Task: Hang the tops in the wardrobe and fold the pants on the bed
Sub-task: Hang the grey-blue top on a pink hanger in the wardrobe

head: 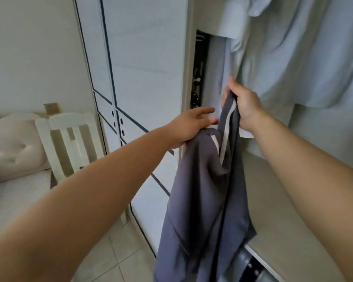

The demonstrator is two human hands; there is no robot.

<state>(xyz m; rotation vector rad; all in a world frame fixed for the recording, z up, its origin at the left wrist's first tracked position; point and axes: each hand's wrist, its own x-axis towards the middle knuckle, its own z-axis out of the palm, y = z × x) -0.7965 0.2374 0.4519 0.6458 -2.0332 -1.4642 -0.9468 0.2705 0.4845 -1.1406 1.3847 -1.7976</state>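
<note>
My right hand (244, 103) is curled tight round the bunched upper edge of a grey garment (202, 200), fingers and thumb closed on the cloth, and I hold it up in front of the wardrobe (143, 78). My left hand (192, 125) is beside it, fingers stretched out almost straight and pointing at the dark gap (199, 74) by the edge of the white door. A fold of the grey cloth runs up under that palm, but I cannot tell whether the hand grips it or only touches it. The garment hangs down long and loose between my two forearms, with a pale strip (228, 119) showing near the top; whether it is a top or pants I cannot make out. Just behind my right hand, light blue fabric (293, 58) hangs in soft folds, over a beige ledge (273, 200). Away to the left a white slatted chair (69, 139) stands against the wardrobe, next to the bed (18, 196) with its tufted headboard (12, 147). The floor (120, 255) is pale tile.
</note>
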